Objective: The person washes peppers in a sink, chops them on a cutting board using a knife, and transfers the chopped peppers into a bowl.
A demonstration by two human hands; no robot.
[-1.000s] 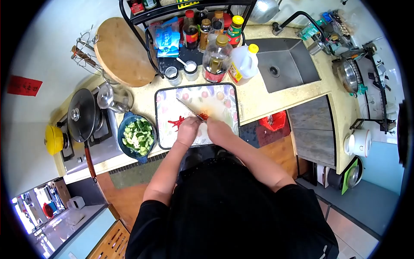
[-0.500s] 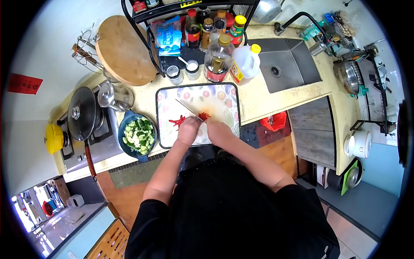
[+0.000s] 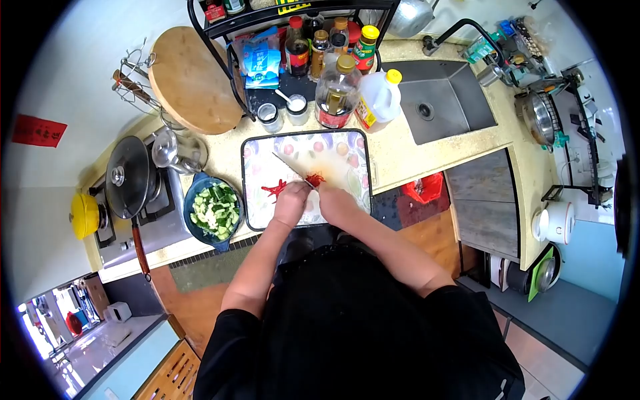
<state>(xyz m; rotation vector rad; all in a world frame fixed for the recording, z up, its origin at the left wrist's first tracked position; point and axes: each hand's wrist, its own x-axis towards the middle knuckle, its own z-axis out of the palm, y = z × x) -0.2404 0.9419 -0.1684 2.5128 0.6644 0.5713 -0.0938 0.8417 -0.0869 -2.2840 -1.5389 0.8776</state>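
Observation:
A knife (image 3: 289,164) slants over the patterned cutting board (image 3: 257,157), its handle end in my right hand (image 3: 339,203), whose fingers are closed round it. Beside it my left hand (image 3: 291,203) is closed at the blade's near side; whatever its fingers press on is hidden. Cut red pieces (image 3: 315,180) lie against the blade on its right. More red strips (image 3: 274,189) rest on the board just left of my left hand. A blue bowl (image 3: 189,215) of chopped green pieces (image 3: 216,211) stands left of the board.
Behind the board are two small glass jars (image 3: 269,117), a large bottle (image 3: 335,93) and a white jug (image 3: 379,100). A lidded pan (image 3: 128,177) sits on the stove at left. The sink (image 3: 443,100) is at back right; a red bin (image 3: 423,188) stands below the counter.
The view shifts very slightly. Both hands and the knife stay in nearly the same place on the board.

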